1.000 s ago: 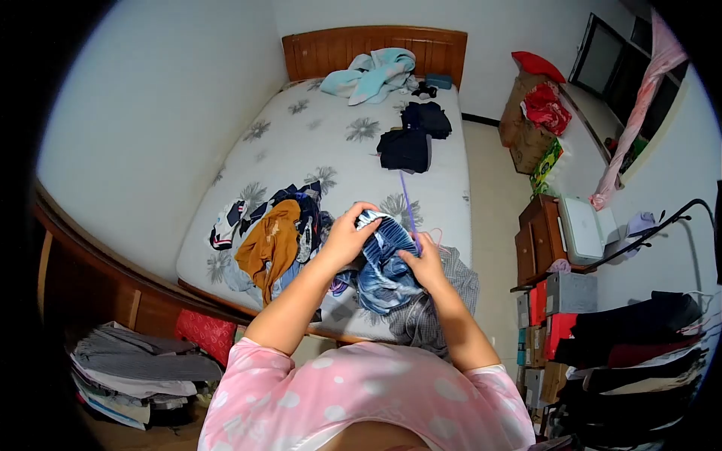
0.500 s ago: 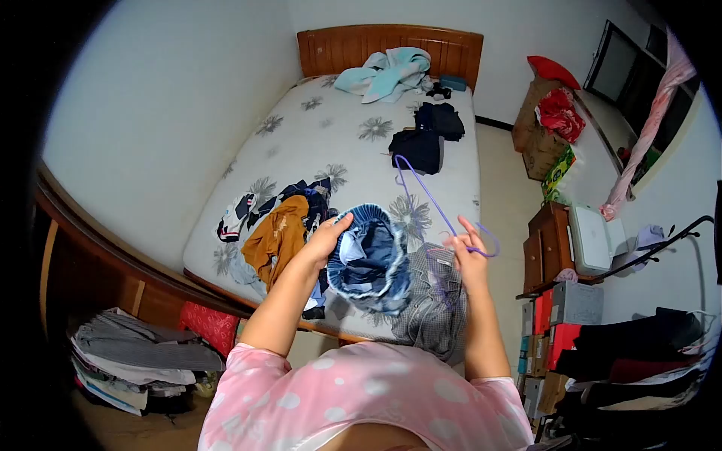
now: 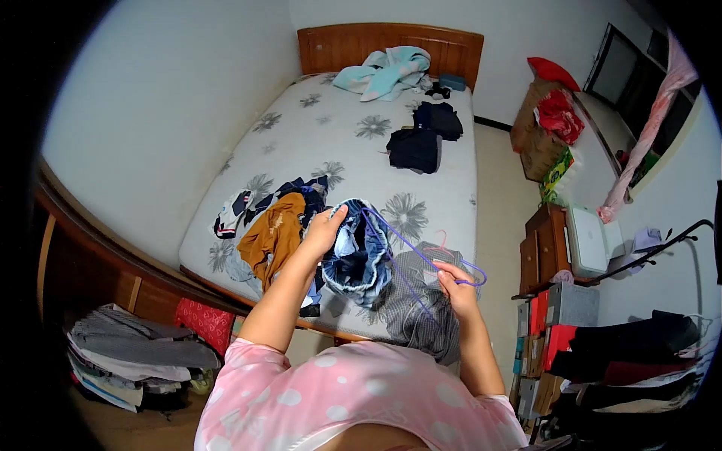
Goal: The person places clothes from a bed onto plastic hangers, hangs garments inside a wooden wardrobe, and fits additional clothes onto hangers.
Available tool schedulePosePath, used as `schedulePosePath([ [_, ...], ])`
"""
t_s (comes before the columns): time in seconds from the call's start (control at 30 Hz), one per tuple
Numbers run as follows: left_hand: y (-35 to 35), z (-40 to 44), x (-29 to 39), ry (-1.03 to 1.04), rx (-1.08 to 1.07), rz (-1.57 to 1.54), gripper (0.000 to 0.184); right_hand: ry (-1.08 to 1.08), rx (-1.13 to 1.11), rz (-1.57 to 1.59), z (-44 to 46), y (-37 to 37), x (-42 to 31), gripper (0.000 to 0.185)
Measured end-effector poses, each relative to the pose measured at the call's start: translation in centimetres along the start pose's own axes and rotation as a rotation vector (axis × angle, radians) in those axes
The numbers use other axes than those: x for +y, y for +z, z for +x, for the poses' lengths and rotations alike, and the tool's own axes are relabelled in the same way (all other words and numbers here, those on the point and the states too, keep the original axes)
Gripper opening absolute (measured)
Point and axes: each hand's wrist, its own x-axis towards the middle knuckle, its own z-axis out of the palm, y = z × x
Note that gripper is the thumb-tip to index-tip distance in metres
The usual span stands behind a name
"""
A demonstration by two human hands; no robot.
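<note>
My left hand is closed on the elastic waistband of a pair of blue jeans, which hangs with its waist opening spread. A purple clothes hanger is pinched in my right hand. Its far end lies at the waist opening of the jeans; whether it is inside the cloth I cannot tell. Below and right of the jeans, a grey checked garment lies on the bed edge, with a pink hanger hook showing at its top.
On the bed, a loose clothes pile with a mustard garment lies left. Folded dark clothes and a light blue blanket lie farther back. Stacked clothes stand lower left; shoe boxes and a printer are right.
The purple hanger has swung left and down, bringing its far end to the jeans' waistband. My right hand has lowered and closed more firmly around it. The jeans have shifted slightly left.
</note>
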Motion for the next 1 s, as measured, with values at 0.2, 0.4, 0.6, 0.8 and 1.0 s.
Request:
schedulePosePath([
  [0.2,0.0,-0.5,0.4,0.161,0.125,0.313,0.041,0.034,-0.081,-0.243,-0.4,1.6,-1.7,0.023],
  [0.4,3.9,-4.9,5.9,0.381,0.004,0.836,0.029,0.039,-0.025,-0.121,0.8,4.8,-1.3,0.024],
  [0.6,5.4,-8.0,6.6,0.622,-0.426,0.987,0.045,-0.001,0.031,-0.037,1.4,4.6,0.2,0.025],
  [0.8,4.6,-6.5,7.7,1.067,-0.274,0.911,0.044,0.001,0.025,-0.039,1.0,3.9,0.1,0.021],
  [1.0,4.0,-2.1,3.7,1.022,-0.368,1.082,0.029,-0.111,-0.001,-0.211,1.4,2.9,-1.5,0.020],
])
